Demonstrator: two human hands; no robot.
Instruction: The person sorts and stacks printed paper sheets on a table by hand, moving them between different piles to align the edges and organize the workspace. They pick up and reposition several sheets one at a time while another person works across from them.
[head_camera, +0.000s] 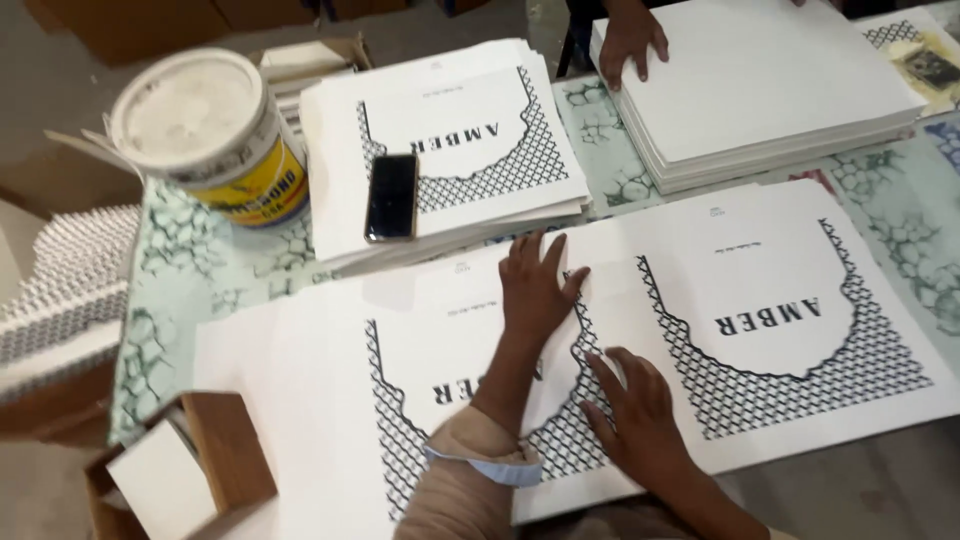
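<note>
My left hand (535, 290) lies flat, fingers spread, on a large white printed sheet (760, 300) with a black lattice pattern and big letters. My right hand (635, 405) presses flat beside it, nearer to me, on the seam where this sheet overlaps a second printed sheet (300, 370) to the left. Neither hand grips anything. Both sheets lie on the patterned table (190, 260).
A stack of the same printed sheets (450, 140) sits behind, with a black phone (391, 196) on it. A lidded paint bucket (215, 130) stands at the left. Another person's hand (632, 40) rests on a stack of blank white boards (770, 90). A small brown box (190, 470) is near left.
</note>
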